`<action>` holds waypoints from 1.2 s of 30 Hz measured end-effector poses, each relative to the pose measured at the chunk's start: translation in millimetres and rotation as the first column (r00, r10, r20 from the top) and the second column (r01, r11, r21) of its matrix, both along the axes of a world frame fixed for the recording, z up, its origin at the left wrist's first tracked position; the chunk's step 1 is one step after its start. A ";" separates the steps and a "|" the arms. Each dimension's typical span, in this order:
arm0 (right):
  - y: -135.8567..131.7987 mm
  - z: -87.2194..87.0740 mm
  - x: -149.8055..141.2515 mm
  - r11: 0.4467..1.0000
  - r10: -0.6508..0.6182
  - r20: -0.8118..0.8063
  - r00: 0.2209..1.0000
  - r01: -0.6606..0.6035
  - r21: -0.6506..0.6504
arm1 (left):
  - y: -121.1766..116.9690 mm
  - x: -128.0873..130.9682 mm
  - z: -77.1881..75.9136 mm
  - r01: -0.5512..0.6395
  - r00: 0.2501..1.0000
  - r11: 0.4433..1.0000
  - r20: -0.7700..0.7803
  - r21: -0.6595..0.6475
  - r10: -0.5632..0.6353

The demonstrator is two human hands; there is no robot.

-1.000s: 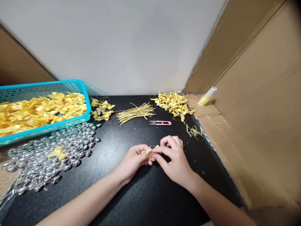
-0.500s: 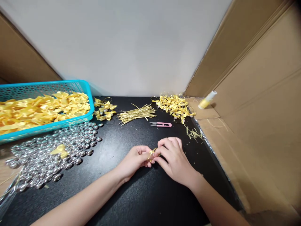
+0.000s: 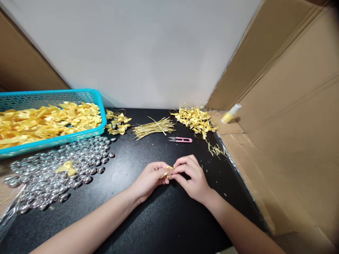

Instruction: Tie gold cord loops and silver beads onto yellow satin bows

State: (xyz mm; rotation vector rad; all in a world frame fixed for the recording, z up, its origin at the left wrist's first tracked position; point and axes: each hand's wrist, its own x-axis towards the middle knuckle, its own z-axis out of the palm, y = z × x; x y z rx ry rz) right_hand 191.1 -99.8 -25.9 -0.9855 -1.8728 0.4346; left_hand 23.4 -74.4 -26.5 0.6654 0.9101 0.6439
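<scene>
Over the middle of the black table, my left hand point(image 3: 151, 177) is closed on a small yellow ribbon bow point(image 3: 169, 172) with a gold cord about it. My right hand point(image 3: 192, 176) meets it from the right, its thumb and fingertips pinched on the same bow and cord. Fingers hide most of the bow. Beyond my hands lie pink thread snips point(image 3: 182, 140) and a bundle of gold cords point(image 3: 155, 127). Several yellow bows with silver beads and cord loops point(image 3: 196, 120) are heaped at the back right.
A turquoise basket point(image 3: 99, 106) of yellow bows stands at the left. Silver beads point(image 3: 53, 176) spread before it, one loose bow point(image 3: 67, 168) on top. Cord scraps point(image 3: 215, 150) and a yellow-and-white tube point(image 3: 230, 113) lie right, by cardboard walls point(image 3: 291, 141).
My right hand has shifted slightly left and its fingers have drawn closer together at the bow. My left hand stays nearly in place, still holding it.
</scene>
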 end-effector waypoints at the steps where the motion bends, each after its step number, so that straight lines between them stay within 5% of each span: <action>1: 0.5 -0.3 0.6 1.000 -0.012 0.036 0.999 0.011 0.016 | 0.4 -0.2 -1.1 0.001 1.000 1.000 0.007 -0.007 -0.001; 7: 0.2 5.4 3.6 0.998 -0.060 0.238 0.969 0.060 0.008 | 0.6 0.3 -2.6 0.020 1.000 1.000 0.016 -0.013 -0.020; 13: -2.5 7.2 2.8 0.996 -0.092 0.229 0.969 0.088 0.029 | 0.5 1.1 1.4 0.006 1.000 1.000 -0.007 -0.018 -0.006; 19: -5.2 5.6 -0.5 0.995 -0.006 -0.006 1.000 0.007 0.097 | -0.4 2.8 1.3 -0.117 0.993 0.993 -0.011 -0.009 0.117; 25: -13.0 8.7 -5.0 0.962 0.122 -0.323 0.939 -0.192 -0.193 | 11.9 -3.9 1.3 -0.297 0.955 0.954 -0.025 -0.040 0.296; 28: -20.4 12.6 -8.6 0.793 0.152 -0.474 0.867 -0.393 -0.465 | 16.4 -6.2 0.8 -0.331 0.944 0.943 -0.027 -0.028 0.330; 30: -25.3 17.5 -11.1 0.545 0.174 -0.600 0.781 -0.583 -0.602 | 17.5 -6.6 0.3 -0.343 0.939 0.939 -0.029 -0.019 0.342; 33: -29.5 25.8 -12.0 0.159 0.167 -0.749 0.641 -0.767 -0.621 | 17.0 -6.1 0.7 -0.350 0.936 0.937 -0.036 0.001 0.350; 36: -29.1 29.8 -6.9 -0.059 0.136 -0.822 0.553 -0.824 -0.564 | 15.2 -5.1 2.3 -0.330 0.942 0.943 -0.045 0.031 0.331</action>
